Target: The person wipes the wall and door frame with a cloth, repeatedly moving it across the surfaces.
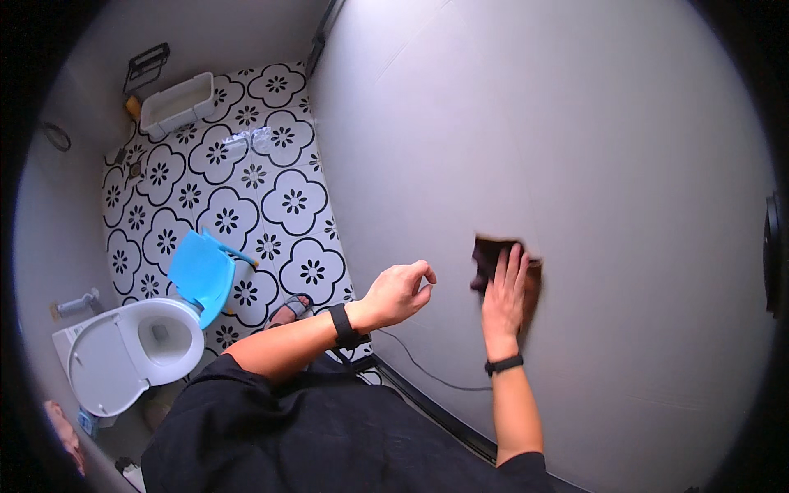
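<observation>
My right hand (504, 302) lies with extended fingers on a dark brown cloth (488, 254), holding it flat against a broad, smooth grey panel (604, 185). The cloth is crumpled, and one part hangs down beside the palm, slightly blurred. To the left, my left hand (397, 294) is held in the air in front of the panel. Its fingers are loosely curled, the thumb is apart from the index finger, and no object shows in it. Both wrists wear black bands.
A light blue plastic chair (203, 271) stands against a white toilet (166, 336) with its lid raised. A white basin (179, 106) sits on the patterned tile floor (246, 148) by the far wall. A thin dark cable (425, 371) hangs near the panel's black lower edge (431, 403).
</observation>
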`<move>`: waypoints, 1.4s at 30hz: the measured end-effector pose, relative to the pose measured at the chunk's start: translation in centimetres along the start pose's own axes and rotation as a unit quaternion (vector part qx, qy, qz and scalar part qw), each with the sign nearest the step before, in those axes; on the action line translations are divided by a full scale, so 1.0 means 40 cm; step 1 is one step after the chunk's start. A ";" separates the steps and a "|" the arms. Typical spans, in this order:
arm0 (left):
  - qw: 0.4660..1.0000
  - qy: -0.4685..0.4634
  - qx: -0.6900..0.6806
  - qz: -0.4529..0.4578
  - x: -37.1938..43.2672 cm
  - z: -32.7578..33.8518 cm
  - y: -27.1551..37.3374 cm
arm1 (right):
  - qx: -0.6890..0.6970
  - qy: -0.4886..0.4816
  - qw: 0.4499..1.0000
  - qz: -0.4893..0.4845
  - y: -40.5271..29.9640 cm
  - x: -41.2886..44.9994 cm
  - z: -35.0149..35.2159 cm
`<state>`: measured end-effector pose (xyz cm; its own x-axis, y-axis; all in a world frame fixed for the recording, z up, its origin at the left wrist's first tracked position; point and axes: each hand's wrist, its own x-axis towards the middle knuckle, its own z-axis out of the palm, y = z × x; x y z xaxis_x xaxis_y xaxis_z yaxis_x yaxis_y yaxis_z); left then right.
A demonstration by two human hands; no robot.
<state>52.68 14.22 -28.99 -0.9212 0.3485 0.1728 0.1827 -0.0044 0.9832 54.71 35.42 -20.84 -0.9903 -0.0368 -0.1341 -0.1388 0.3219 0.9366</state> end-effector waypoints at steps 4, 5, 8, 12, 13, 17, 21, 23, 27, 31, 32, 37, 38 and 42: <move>1.000 0.006 -0.001 -0.012 -0.005 -0.003 -0.009 | 0.103 0.144 0.983 0.037 -0.092 0.167 0.047; 1.000 0.013 0.008 0.001 -0.007 -0.003 -0.015 | 0.102 0.121 0.987 -0.014 -0.126 0.178 0.040; 0.999 0.035 0.023 0.011 -0.009 -0.023 -0.023 | -0.029 0.098 0.985 -0.136 -0.239 0.092 0.116; 0.997 0.063 0.031 0.012 -0.024 -0.072 -0.043 | 0.414 0.034 0.904 -0.105 -0.235 -0.037 0.188; 0.997 0.071 0.034 0.012 -0.022 -0.080 -0.048 | 0.574 0.025 0.816 -0.060 -0.198 -0.033 0.199; 0.995 0.098 0.021 -0.015 -0.023 -0.114 -0.070 | 0.238 0.132 0.959 0.077 -0.015 0.163 -0.040; 0.995 0.084 0.017 -0.045 -0.023 -0.139 -0.067 | 0.244 0.203 0.944 0.096 -0.059 0.431 -0.069; 0.995 0.064 0.024 -0.069 -0.030 -0.153 -0.071 | 0.045 0.161 0.985 0.030 -0.147 0.500 -0.047; 0.991 0.105 0.030 -0.083 -0.057 -0.186 -0.085 | -0.012 0.157 0.973 -0.170 -0.345 0.445 0.083; 0.983 0.137 0.020 -0.121 -0.081 -0.225 -0.101 | -0.042 0.104 0.944 -0.310 -0.406 0.378 0.140; 0.982 0.144 0.018 -0.124 -0.083 -0.227 -0.111 | -0.047 0.113 0.939 -0.321 -0.390 0.391 0.131; 0.985 0.131 0.024 -0.112 -0.064 -0.211 -0.107 | 0.126 0.187 0.964 -0.141 -0.249 0.633 -0.021; 0.985 0.151 0.031 -0.080 -0.059 -0.198 -0.115 | 0.048 0.177 0.978 -0.101 -0.197 0.657 -0.098; 0.987 0.154 0.026 -0.040 -0.039 -0.161 -0.100 | -0.062 0.169 0.984 0.014 -0.047 0.667 -0.219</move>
<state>51.17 7.66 -32.81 -0.9925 0.0452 0.1133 0.1160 0.0631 0.9912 28.48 25.55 -23.34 -0.9371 -0.3488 -0.0110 -0.0900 0.2109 0.9734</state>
